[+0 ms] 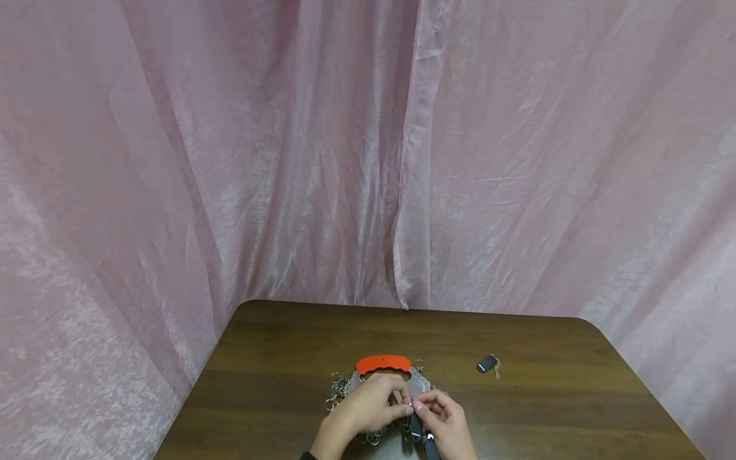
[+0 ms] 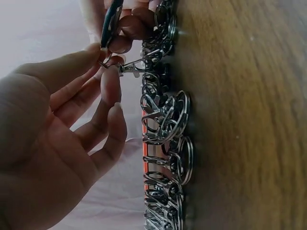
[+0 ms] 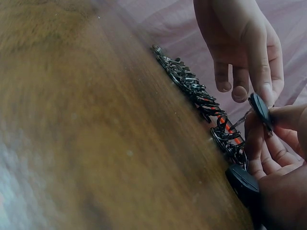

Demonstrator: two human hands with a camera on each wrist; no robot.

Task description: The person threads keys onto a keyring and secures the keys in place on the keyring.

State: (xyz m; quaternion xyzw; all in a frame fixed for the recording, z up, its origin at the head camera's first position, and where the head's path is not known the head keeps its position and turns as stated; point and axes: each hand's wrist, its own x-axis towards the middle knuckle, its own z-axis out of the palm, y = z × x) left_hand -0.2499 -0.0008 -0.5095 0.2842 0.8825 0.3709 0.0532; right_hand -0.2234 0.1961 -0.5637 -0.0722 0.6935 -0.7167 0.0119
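A key-ring holder with an orange handle (image 1: 383, 363) and a grey plate (image 1: 421, 383) lies on the table, fringed with metal clasps and split rings (image 2: 172, 120). My left hand (image 1: 374, 406) is over the plate; its thumb and forefinger pinch a small metal ring beside a snap clasp (image 2: 128, 68). Close against it, my right hand (image 1: 447, 423) pinches a black key fob (image 3: 260, 111) at that same ring. Fingertips partly hide the ring, so whether it is joined to the clasp I cannot tell. A second black fob (image 3: 243, 184) hangs below my right hand.
Another black key fob (image 1: 486, 364) with a small tag or key (image 1: 497, 368) lies on the wooden table (image 1: 552, 390), to the right of the holder. Pink curtains (image 1: 345, 160) hang behind the table and along both sides.
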